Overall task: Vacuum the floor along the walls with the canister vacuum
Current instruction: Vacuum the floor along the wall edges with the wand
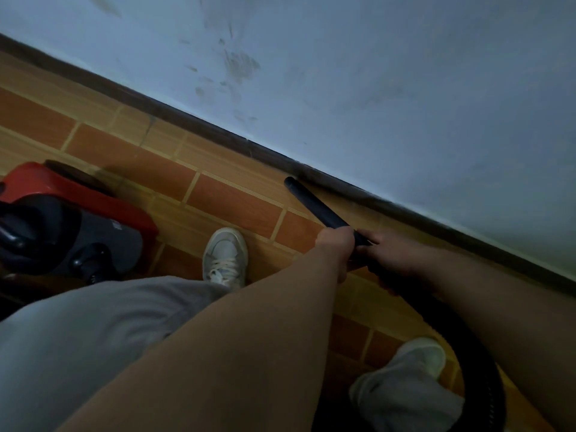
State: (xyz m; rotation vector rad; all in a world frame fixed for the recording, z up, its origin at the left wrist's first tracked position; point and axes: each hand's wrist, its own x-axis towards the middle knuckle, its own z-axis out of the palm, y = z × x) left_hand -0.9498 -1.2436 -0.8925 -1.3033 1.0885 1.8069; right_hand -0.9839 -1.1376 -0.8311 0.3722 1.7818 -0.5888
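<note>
Canister vacuum (78, 219), red and dark grey, is seen on the floor at the left edge of the frame, well apart from the wall. Its black wand (314, 207) is held at middle right, its long axis running from the hands up and to the left, nearly parallel to the dark skirting board (218, 132). The open tip is placed low, just beside the skirting board; whether it touches the floor cannot be told.

The left hand (335, 244) is wrapped round the wand nearest the tip, fingers curled about it. The right hand (392, 255) is closed on the wand just behind, on the side nearer the wall, in shadow. From there a black hose (480, 369) is curved down toward the lower right corner.

The floor (237, 201) is laid in orange and tan tiles with pale joints. A pale blue-grey wall (405, 88), marked with dark smudges, fills the upper right. A pale shoe (226, 254) is seen at centre, another at lower right, with grey trousers (93, 322) below.

The coming stroke is judged to follow the wand's own axis, along the skirting toward the upper left; the canister will likely need pulling along.
</note>
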